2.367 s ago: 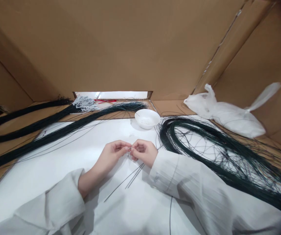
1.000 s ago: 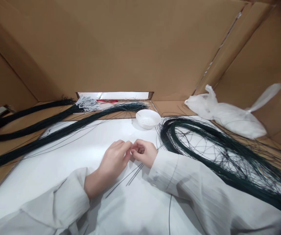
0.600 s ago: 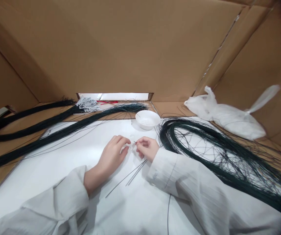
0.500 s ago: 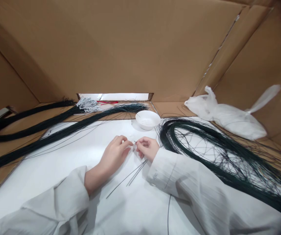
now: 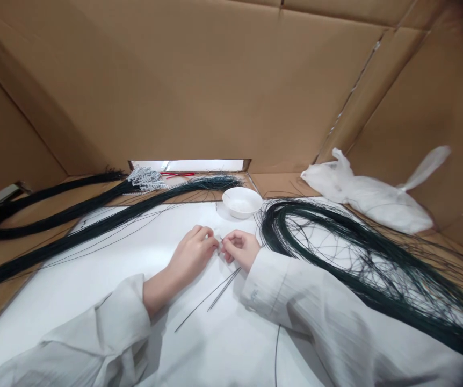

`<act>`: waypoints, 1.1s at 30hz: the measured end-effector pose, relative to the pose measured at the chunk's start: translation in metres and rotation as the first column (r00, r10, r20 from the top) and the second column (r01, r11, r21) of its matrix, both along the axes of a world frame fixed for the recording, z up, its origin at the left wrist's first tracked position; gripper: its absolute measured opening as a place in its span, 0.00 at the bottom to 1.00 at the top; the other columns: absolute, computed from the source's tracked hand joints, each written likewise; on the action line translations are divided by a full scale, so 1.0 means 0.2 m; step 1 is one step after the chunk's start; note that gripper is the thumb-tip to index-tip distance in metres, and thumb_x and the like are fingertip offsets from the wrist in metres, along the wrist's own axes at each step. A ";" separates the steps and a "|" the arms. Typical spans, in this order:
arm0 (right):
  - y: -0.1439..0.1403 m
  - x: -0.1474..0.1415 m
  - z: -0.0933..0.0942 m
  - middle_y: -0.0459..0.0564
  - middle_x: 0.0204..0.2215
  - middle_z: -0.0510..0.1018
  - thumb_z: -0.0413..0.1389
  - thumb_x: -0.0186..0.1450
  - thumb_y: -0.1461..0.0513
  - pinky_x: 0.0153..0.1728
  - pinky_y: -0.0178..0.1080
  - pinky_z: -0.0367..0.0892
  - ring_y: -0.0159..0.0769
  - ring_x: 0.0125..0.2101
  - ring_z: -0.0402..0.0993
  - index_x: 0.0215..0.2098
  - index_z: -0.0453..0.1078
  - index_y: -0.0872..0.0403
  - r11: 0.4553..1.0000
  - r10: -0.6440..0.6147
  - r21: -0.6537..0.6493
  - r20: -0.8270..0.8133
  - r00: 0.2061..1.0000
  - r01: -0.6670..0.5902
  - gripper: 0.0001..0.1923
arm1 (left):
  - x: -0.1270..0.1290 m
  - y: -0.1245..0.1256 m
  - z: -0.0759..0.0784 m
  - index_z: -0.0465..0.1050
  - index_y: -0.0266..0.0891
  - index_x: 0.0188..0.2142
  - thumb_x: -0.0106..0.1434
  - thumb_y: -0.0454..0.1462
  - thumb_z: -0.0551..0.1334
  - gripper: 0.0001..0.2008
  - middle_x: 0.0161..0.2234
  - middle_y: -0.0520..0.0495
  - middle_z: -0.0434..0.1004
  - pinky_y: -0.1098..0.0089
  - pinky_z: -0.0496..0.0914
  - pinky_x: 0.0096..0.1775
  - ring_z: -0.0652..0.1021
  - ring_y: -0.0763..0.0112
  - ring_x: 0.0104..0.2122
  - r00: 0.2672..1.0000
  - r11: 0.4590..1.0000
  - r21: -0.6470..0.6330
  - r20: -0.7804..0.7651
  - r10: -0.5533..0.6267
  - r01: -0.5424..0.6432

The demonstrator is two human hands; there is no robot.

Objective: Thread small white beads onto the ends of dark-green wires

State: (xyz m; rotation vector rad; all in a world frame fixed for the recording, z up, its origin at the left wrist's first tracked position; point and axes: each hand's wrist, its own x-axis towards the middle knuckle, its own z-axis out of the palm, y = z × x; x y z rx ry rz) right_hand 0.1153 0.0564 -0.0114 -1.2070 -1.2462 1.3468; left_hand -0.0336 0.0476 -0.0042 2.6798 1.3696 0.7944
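My right hand is closed in a pinch at the middle of the white table. A few thin dark wires run out from under its fingers toward the lower left. Facing it, my left hand has thumb and forefinger pressed together close to the right fingertips. Whatever lies between the left fingers is too small to make out; a tiny pale bit shows where the two hands meet. Just beyond the hands stands a white bowl, with small things inside that I cannot identify.
A looped bundle of dark wires spreads at the right, below a knotted white plastic bag. Long dark bundles lie at the left, one with white-beaded ends. Cardboard walls enclose the table.
The left thumb and forefinger have come together, closer to the right fingertips. My right hand still pinches the wires. The whole view has shifted slightly.
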 end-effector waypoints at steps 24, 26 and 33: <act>-0.05 0.00 -0.02 0.42 0.15 0.69 0.53 0.53 0.60 0.10 0.28 0.62 0.26 0.11 0.65 0.24 0.62 0.55 0.983 0.095 0.139 0.183 0.979 -0.121 0.06 | 0.02 -0.08 0.00 0.68 0.36 0.34 0.56 0.39 0.56 0.09 0.29 0.48 0.71 0.71 0.65 0.33 0.72 0.71 0.30 0.599 0.819 -0.567 0.686 0.413 0.084; -0.05 0.00 -0.02 0.41 0.15 0.69 0.53 0.53 0.60 0.09 0.28 0.61 0.26 0.11 0.64 0.24 0.61 0.55 0.982 0.107 0.132 0.185 0.977 -0.133 0.06 | 0.03 -0.08 0.00 0.68 0.35 0.34 0.56 0.40 0.56 0.10 0.29 0.47 0.72 0.71 0.65 0.33 0.71 0.71 0.29 0.607 0.800 -0.592 0.674 0.421 0.101; -0.06 -0.02 -0.02 0.42 0.15 0.67 0.52 0.52 0.63 0.09 0.28 0.58 0.26 0.12 0.63 0.22 0.62 0.55 0.985 0.117 0.102 0.213 0.970 -0.141 0.04 | 0.02 -0.09 -0.01 0.69 0.36 0.34 0.57 0.38 0.57 0.09 0.29 0.49 0.72 0.73 0.64 0.32 0.69 0.74 0.26 0.600 0.755 -0.624 0.688 0.409 0.201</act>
